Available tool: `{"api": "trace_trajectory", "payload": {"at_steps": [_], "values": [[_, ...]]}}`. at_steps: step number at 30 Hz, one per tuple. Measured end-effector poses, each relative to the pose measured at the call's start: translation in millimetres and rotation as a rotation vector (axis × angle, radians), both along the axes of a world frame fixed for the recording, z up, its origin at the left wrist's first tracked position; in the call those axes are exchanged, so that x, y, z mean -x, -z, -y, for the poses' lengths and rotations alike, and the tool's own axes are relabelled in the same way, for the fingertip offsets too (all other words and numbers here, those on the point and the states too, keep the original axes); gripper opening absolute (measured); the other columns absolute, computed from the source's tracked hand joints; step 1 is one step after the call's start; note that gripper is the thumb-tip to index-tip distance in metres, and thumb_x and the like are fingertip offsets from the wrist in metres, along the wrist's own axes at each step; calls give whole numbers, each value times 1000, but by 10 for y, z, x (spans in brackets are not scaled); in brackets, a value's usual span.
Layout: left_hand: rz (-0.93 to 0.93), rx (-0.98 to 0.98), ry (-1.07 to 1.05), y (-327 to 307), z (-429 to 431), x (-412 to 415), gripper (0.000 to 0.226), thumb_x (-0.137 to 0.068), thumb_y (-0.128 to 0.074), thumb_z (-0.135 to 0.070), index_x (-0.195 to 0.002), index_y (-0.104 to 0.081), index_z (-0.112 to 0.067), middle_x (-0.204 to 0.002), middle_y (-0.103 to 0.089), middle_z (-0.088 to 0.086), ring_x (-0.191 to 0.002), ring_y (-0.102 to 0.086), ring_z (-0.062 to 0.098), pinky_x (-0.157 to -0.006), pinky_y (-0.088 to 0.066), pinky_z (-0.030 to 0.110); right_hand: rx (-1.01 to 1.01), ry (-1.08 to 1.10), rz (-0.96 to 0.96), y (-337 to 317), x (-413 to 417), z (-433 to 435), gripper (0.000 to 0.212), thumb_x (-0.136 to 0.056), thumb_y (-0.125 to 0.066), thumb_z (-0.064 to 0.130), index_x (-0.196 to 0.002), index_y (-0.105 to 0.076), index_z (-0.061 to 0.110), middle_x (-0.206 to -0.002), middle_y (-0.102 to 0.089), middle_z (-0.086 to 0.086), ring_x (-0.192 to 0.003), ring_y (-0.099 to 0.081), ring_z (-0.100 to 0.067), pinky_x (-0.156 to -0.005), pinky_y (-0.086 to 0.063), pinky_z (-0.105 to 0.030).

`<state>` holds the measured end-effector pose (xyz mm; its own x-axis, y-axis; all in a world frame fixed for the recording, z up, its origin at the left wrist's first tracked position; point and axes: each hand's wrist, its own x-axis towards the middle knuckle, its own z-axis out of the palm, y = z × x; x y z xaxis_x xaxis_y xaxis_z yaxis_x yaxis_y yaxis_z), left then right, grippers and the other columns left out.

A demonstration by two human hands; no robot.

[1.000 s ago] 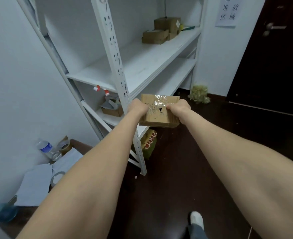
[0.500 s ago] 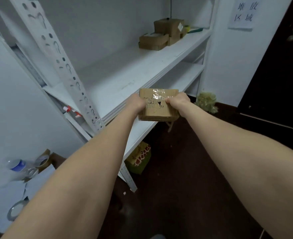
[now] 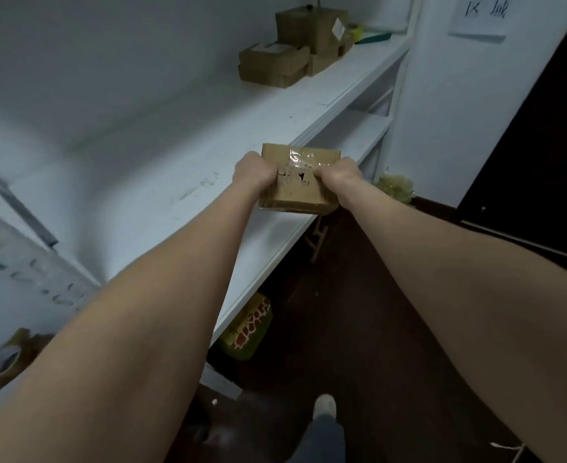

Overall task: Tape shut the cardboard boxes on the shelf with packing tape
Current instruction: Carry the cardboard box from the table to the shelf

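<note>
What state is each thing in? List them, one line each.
held box: shut, clear tape across its top, held in the air by the shelf
left hand: grips the held box's left end
right hand: grips its right end
far boxes: stacked on the shelf, untouched; taped or not, cannot tell
tape roll: lying low at the left, untouched, blurred

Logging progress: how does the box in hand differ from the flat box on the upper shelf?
The held box is in the air, gripped by the left hand and right hand; the flat box rests on the shelf. The held box shows shiny clear tape; the flat box shows just a pale patch. Both are brown cardboard.
</note>
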<state>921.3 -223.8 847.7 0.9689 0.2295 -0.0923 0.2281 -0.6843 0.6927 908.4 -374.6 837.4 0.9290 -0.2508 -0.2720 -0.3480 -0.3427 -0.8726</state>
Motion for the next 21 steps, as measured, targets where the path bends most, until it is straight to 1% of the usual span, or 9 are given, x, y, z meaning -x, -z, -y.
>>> {"api": "trace_trajectory", "payload": {"at_steps": [3, 5, 7, 8, 10, 13, 15, 18, 21], "values": [[-19, 15, 4, 35, 95, -490, 24, -92, -51, -23, -105, -58, -4, -111, -63, 15, -101, -61, 33, -87, -54, 40, 4, 25, -14, 51, -498, 101, 13, -93, -60, 23, -90, -55, 12, -110, -65, -10, -99, -65, -28, -90, -55, -41], [-19, 14, 15, 48, 168, -788, 21, -92, -51, -22, -101, -58, -4, -110, -63, 16, -101, -61, 33, -83, -53, 38, -3, 48, -17, 80, -784, 175, 19, -93, -59, 23, -79, -48, 16, -108, -65, -9, -96, -65, -27, -88, -56, -41], [-24, 18, 19, 72, 246, -1053, 18, -90, -49, -17, -97, -59, -4, -110, -64, 18, -100, -61, 33, -77, -51, 36, -1, 67, -19, 98, -1033, 250, 21, -93, -59, 23, -78, -45, 17, -106, -64, -8, -96, -64, -27, -88, -56, -42], [-23, 17, 22, 83, 285, -1177, 13, -89, -48, -14, -91, -58, -5, -110, -64, 19, -97, -61, 33, -73, -49, 34, -2, 74, -22, 95, -1147, 286, 20, -93, -59, 23, -80, -46, 15, -107, -63, -9, -98, -64, -27, -89, -55, -43], [-26, 22, 21, 86, 377, -1404, 9, -86, -48, -12, -82, -53, -7, -110, -64, 21, -93, -61, 32, -70, -48, 35, -5, 90, -18, 89, -1364, 360, 18, -92, -60, 25, -95, -49, 11, -109, -61, -9, -100, -62, -28, -89, -55, -43], [-33, 65, 9, 87, 493, -1719, 16, -86, -48, -14, -91, -58, -3, -109, -64, 19, -100, -62, 35, -79, -52, 36, -8, 106, -25, 88, -1674, 466, 36, -90, -60, 28, -119, -50, 8, -115, -61, -9, -101, -62, -29, -88, -55, -43], [-37, 93, 3, 84, 555, -1931, 26, -85, -49, -16, -101, -62, -1, -108, -64, 18, -99, -62, 35, -86, -55, 41, 0, 112, -11, 80, -1875, 548, 38, -90, -59, 29, -122, -50, 9, -114, -60, -6, -101, -61, -26, -89, -54, -42], [-24, 118, 5, 58, 677, -2224, 29, -84, -50, -21, -104, -63, -4, -106, -64, 15, -96, -62, 34, -86, -55, 44, 41, 123, 30, 49, -2192, 699, 38, -91, -59, 29, -123, -51, 9, -111, -57, -5, -101, -57, -24, -90, -51, -37], [12, 134, -13, -19, 851, -2516, 29, -87, -50, -28, -104, -63, -7, -105, -65, 12, -95, -62, 32, -85, -56, 44, 78, 128, 73, 9, -2551, 873, 37, -93, -56, 32, -124, -51, 12, -104, -53, -3, -93, -52, -22, -80, -45, -31]]}}
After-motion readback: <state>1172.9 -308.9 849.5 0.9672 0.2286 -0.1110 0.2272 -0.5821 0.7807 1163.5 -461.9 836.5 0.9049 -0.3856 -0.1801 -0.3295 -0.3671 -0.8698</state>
